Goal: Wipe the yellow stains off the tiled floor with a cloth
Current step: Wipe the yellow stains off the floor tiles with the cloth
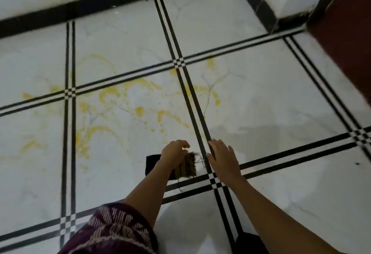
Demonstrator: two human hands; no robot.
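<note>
Yellow stains (139, 110) are splashed and smeared over the white marble-look tiled floor (261, 97), mostly on the middle and left tiles. A small dark cloth (185, 168) with yellowish stripes and a frayed edge lies flat on the floor near a crossing of black tile lines. My left hand (174, 152) hovers over the cloth with its fingers curled and apart, not closed on it. My right hand (222, 157) is spread flat just to the right of the cloth, over the black double line, and holds nothing.
A white wall with a black skirting (112, 6) runs along the far side. A dark red-brown door or panel (345, 38) stands at the right. My patterned maroon sleeve (112, 231) is at the bottom. A small dark speck (357, 163) lies on the right tile.
</note>
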